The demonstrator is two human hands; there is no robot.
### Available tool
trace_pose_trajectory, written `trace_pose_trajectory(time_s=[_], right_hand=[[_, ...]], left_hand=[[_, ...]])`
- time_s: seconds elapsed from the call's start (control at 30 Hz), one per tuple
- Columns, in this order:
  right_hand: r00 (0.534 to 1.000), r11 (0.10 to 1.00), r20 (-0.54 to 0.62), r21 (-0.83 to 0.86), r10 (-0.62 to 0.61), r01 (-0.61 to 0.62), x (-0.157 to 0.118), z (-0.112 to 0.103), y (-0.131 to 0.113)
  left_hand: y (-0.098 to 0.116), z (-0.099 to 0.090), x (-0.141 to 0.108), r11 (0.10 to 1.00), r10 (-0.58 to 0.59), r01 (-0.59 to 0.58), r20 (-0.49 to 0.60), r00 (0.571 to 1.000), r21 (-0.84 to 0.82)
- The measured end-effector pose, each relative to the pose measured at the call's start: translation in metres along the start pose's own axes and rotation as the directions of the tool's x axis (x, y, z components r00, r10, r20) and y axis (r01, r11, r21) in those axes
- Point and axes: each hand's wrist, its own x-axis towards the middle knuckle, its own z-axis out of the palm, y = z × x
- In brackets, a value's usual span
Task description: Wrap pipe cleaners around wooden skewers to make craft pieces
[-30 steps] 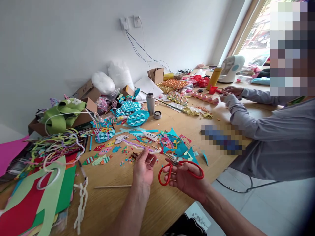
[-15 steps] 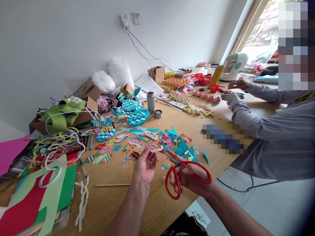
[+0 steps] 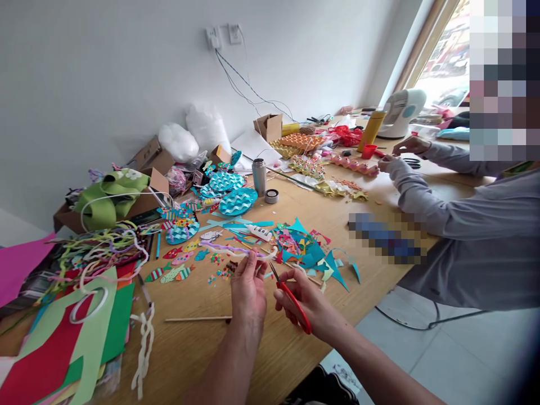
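Note:
Pinched in my left hand (image 3: pixel 248 289) is a white and purple pipe cleaner strand (image 3: pixel 225 248), held level above the table with both ends sticking out past the fingers. My right hand (image 3: pixel 304 298) grips red-handled scissors (image 3: pixel 297 306), seen edge-on, their dark blades pointing up and left close to my left fingertips. Whether the blades are parted is hard to make out. Beyond the hands lie paper fish (image 3: pixel 172 274), tiny coloured scraps and a white glue bottle (image 3: pixel 259 232).
Coloured paper sheets (image 3: pixel 93 332) and a heap of pipe cleaners (image 3: pixel 101 247) cover the left side. A wooden stick (image 3: pixel 198 320) lies near my left forearm. Blue paper offcuts (image 3: pixel 310 256) and a steel bottle (image 3: pixel 259 179) stand farther back. A co-worker's grey sleeve (image 3: pixel 434 208) is at right.
The scissors have turned from lying broad-side in my open palm to edge-on in a closed grip, and my right hand has shifted left toward the left hand. The left hand keeps its pinch.

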Motion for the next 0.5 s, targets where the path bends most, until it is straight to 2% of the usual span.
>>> trace_pose_trajectory(time_s=[0.17, 0.5], right_hand=[[0.997, 0.998, -0.038, 0.009, -0.067, 0.067, 0.008, 0.008, 0.001], [0.987, 0.988, -0.079, 0.052, -0.14, 0.144, 0.016, 0.016, 0.01]], left_hand=[[0.001, 0.003, -0.004, 1.0, 0.004, -0.004, 0.003, 1.0, 0.016], [0.002, 0.008, -0.016, 0.991, -0.122, 0.121, 0.003, 0.993, 0.056]])
